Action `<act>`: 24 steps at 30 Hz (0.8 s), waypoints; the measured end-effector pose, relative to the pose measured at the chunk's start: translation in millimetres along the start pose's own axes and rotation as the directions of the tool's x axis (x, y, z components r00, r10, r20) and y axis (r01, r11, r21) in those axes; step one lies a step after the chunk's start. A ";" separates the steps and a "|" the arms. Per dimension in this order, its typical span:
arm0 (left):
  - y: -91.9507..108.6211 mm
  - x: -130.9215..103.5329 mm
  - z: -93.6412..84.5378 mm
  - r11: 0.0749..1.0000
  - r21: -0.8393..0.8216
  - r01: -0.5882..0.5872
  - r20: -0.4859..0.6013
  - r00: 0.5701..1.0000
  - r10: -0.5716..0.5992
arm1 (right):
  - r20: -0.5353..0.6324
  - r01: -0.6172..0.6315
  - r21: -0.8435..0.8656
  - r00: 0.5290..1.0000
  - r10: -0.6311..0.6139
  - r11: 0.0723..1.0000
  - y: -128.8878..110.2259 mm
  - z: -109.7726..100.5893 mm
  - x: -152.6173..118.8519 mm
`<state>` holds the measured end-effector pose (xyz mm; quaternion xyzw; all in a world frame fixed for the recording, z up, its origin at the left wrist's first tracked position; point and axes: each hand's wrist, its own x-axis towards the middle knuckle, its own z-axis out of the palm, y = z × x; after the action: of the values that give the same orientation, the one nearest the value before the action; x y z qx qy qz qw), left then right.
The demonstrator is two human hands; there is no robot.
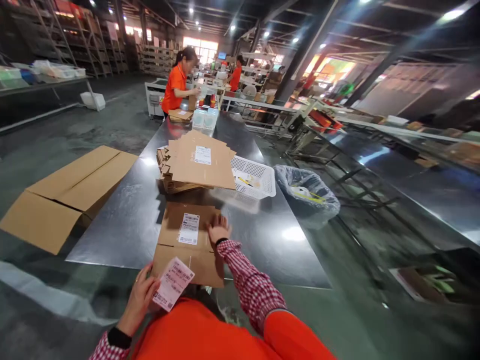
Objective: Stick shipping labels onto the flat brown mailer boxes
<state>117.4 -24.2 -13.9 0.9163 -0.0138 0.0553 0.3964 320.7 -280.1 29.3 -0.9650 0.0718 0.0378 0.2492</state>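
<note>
A flattened cardboard box (171, 254) lies in front of me at the near end of the metal table, jutting a little past its edge. A white printed shipping label (189, 229) is on its upper part. In my left hand (141, 292), fingers closed, is a printed shipping label sheet (174, 284), tilted over the near-left corner of the cardboard. My right hand (219, 230) rests at the cardboard's right edge, fingers spread and touching it. Beyond it stands an uneven stack of flattened cardboard boxes (180, 165), the top one bearing a white label (203, 155).
A white perforated basket (268, 181) with a yellow-handled item sits right of the stack. A plastic-lined bin (318, 207) stands beside the table (270, 250). At left is a large open carton (86, 175). Several light-blue packages (204, 119) and a co-worker (176, 87) are at the far end.
</note>
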 end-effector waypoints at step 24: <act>110.4 0.7 -63.3 0.801 -0.548 0.242 -0.302 0.835 -0.459 | -0.287 0.450 0.737 0.884 -0.369 0.505 -67.2 -242.4 34.6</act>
<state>104.8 -53.7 109.3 0.7374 0.2325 0.1695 0.6111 374.4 -343.9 269.1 -0.7455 -0.1379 -0.1021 0.6441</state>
